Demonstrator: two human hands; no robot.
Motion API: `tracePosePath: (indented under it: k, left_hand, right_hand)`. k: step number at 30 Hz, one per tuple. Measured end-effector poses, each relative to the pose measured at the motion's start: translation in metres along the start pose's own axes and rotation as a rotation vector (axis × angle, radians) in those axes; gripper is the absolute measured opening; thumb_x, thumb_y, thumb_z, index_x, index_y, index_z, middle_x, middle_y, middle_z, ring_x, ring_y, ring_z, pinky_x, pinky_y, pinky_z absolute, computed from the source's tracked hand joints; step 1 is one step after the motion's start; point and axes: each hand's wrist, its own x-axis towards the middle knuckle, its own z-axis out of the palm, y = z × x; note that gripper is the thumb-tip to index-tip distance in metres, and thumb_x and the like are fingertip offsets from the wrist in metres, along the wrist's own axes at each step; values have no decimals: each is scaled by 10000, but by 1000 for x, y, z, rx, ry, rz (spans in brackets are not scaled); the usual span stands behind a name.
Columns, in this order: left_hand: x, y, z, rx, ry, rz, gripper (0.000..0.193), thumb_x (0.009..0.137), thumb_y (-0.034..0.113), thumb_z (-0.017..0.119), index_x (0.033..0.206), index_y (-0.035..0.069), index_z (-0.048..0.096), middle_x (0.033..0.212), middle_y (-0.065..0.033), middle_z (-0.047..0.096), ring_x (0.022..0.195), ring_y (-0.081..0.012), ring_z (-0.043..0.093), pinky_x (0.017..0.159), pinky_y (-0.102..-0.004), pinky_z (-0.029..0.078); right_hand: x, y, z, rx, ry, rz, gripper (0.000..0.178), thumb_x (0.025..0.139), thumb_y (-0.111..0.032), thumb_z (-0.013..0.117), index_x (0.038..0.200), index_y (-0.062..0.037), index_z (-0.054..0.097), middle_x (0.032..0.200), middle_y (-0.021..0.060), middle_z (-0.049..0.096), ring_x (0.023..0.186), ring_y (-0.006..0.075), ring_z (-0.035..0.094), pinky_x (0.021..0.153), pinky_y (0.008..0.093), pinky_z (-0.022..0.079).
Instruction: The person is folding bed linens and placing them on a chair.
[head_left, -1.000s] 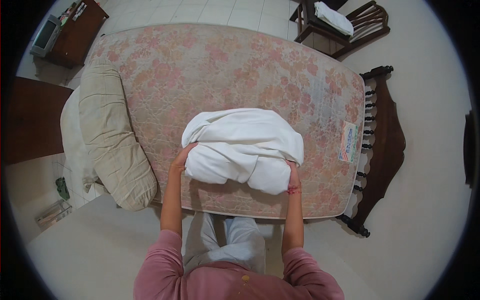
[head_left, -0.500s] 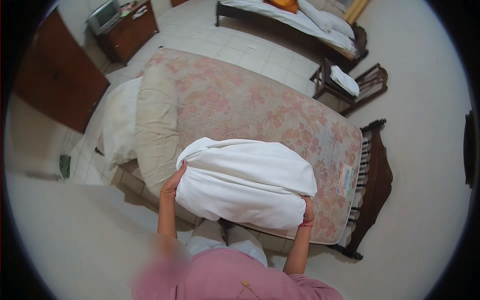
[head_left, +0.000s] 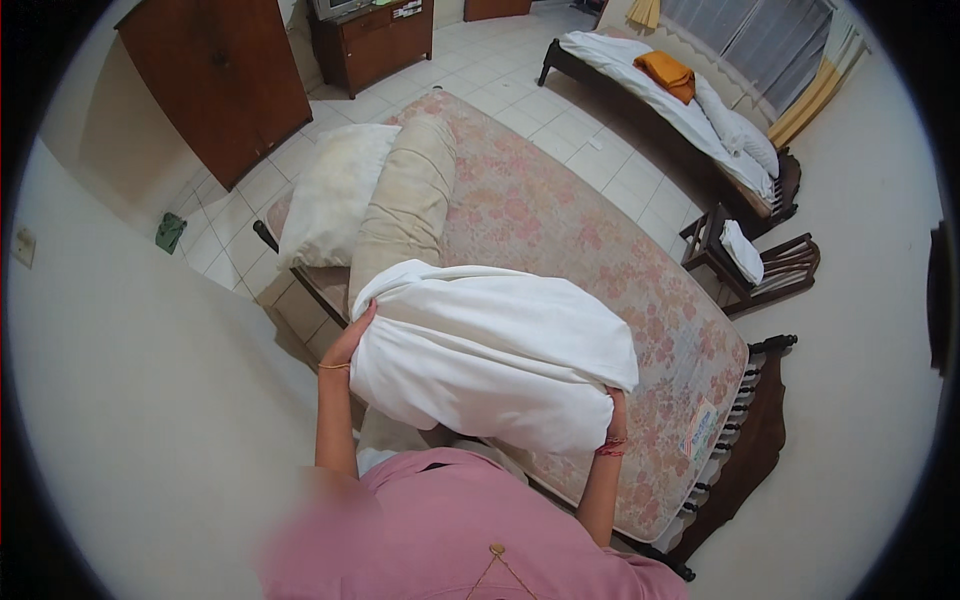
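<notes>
A bunched white bed sheet [head_left: 490, 350] is stretched sideways between my two hands in front of my body, with long folds running across it. At its left end my left hand [head_left: 355, 337] grips the gathered cloth, thumb on top. My right hand [head_left: 615, 412] is closed on the opposite end, its fingers partly hidden by the fabric. Beyond and beneath the sheet lies a bare mattress [head_left: 560, 210] with a pink floral pattern. A beige bolster [head_left: 405, 190] and a white pillow [head_left: 340, 195] lie side by side on its left end.
A dark wooden headboard [head_left: 745, 450] borders the mattress at the right. Past it stand a chair [head_left: 790, 275] with a folded white cloth [head_left: 742, 250] and a second bed [head_left: 650, 115] bearing an orange cloth [head_left: 665, 76]. A brown wardrobe [head_left: 220, 80] and a cabinet [head_left: 375, 45] stand at far left.
My view has turned, bringing more of the far room and window into sight. Both hands keep their hold on the sheet, which stays nearly the same in front of me.
</notes>
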Motion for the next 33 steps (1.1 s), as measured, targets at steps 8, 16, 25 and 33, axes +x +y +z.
tracePosePath:
  k: [8,16,25,33]
  left_hand:
    - [42,118,-74,69,36,41,491,837,363,482,1191,31,406,1134,-63,497,992,-141,498,845,-260,402]
    - [74,224,-119,65,-38,-19,518,832,348,499,1208,13,379,1173,-58,459,1039,-134,453,870,-244,366]
    - [82,249,-144,7,-34,-99,527,819,357,514,1200,17,385,1141,-70,484,1003,-148,480,849,-255,390]
    - [85,269,-199,-90,22,-24,491,837,335,485,1201,22,385,1126,-78,505,988,-170,509,840,-274,411]
  right_hand:
    - [16,50,125,46,50,-73,464,738,-299,549,1109,-30,474,998,78,539,853,176,554,715,277,454]
    - [24,88,234,151,168,-156,441,771,-291,514,1127,-37,458,1036,94,533,906,200,539,775,308,445]
    - [40,94,271,72,136,-208,555,753,-322,531,1197,-29,374,1117,106,477,961,213,517,789,318,446]
    - [51,101,321,-14,118,-222,490,772,-282,523,1175,-26,409,1111,87,479,965,190,501,796,306,426]
